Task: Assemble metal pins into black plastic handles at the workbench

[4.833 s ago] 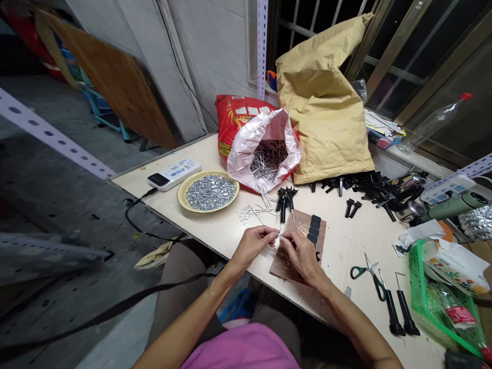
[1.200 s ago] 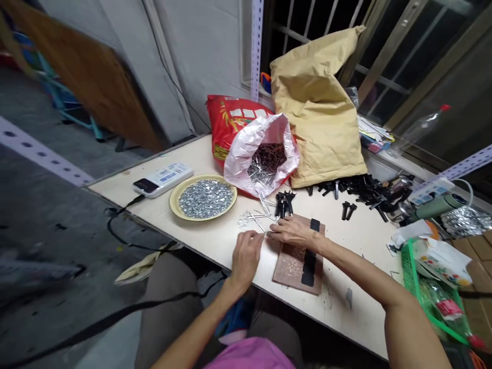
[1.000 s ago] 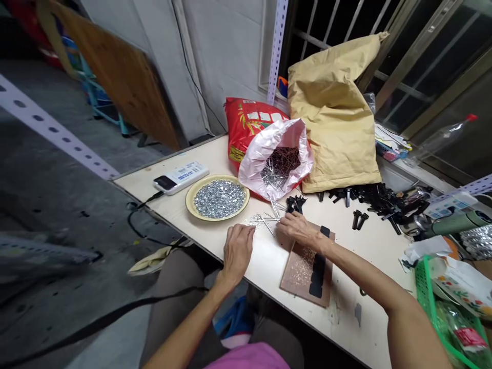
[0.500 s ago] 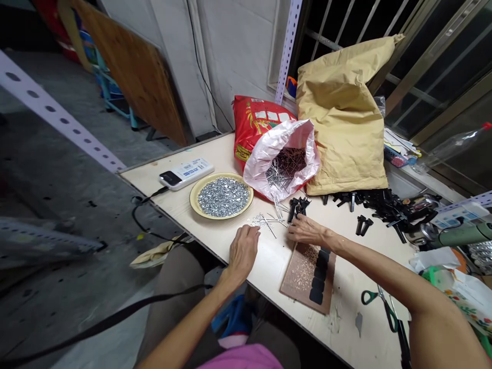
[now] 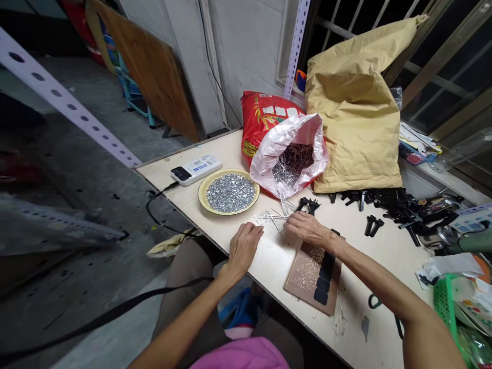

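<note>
Head view: the left hand (image 5: pixel 244 249) and right hand (image 5: pixel 307 229) are resting apart on the table (image 5: pixel 269 271), neither clearly gripping anything. Loose nails (image 5: pixel 277 219) are lying just beyond and between them, with a brown board (image 5: pixel 303 271) sitting near the right hand.

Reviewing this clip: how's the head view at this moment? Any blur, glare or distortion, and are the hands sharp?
Head view: wide-angle stretching skews the frame's edges, notably the perforated rail; the grey shelf part at lower left looks blurred; the white bag shows soft sheen, not harsh glare; the left hand and right hand look acceptably sharp, under even light.
</note>
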Motion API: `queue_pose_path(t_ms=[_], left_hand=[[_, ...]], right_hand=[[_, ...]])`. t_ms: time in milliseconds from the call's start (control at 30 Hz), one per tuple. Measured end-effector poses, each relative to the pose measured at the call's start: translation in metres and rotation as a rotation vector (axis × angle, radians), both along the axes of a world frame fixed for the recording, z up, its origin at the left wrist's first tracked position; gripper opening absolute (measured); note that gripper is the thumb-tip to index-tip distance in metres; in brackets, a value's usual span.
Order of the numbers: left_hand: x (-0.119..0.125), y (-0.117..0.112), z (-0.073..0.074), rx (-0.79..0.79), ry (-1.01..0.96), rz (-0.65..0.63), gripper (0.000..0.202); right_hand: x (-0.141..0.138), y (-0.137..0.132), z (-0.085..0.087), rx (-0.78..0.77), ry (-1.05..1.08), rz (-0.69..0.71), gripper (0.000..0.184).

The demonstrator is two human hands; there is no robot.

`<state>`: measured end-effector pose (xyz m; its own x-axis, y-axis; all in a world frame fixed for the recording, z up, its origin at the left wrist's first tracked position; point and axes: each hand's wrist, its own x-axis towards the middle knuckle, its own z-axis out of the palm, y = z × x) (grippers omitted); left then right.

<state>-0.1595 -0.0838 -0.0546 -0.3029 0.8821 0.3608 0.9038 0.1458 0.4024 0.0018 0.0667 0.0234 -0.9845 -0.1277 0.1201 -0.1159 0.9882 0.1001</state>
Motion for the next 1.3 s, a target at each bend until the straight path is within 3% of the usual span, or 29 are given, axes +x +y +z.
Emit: queue_pose_path(t_ms=[133, 267, 333, 467, 633, 800, 1033, 1300], left_hand=[[0.003, 0.006, 0.0, -0.054, 0.025, 0.015, 0.018], [0.006, 0.011, 0.004, -0.06, -0.018, 0.018, 0.02], [0.006, 0.012, 0.007, -0.016, -0.131, 0.018, 0.019], [0.008, 0.015, 0.018, 0.074, -0.629, 0.05, 0.017], [0.02, 0.013, 0.036, 0.049, -1.368, 0.036, 0.033], [0.035, 0.01, 0.051, 0.115, -1.696, 0.008, 0.037], [0.04, 0.009, 0.056, 0.141, -1.778, -0.002, 0.035], [0.04, 0.008, 0.054, 0.055, -1.571, -0.052, 0.03]], right_hand=[[0.003, -0.022, 0.01, -0.238, 0.356, -0.206, 0.025], [0.01, -0.051, 0.017, -0.43, 0.527, -0.433, 0.027], [0.011, -0.064, 0.015, -0.514, 0.558, -0.522, 0.026], [0.009, -0.079, 0.005, -0.62, 0.541, -0.647, 0.023], [0.01, -0.088, -0.007, -0.631, 0.437, -0.712, 0.028], [0.013, -0.093, -0.006, -0.552, 0.348, -0.734, 0.032], [0.019, -0.095, -0.003, -0.348, 0.28, -0.776, 0.029], [0.025, -0.098, -0.005, -0.164, 0.318, -0.793, 0.022]])
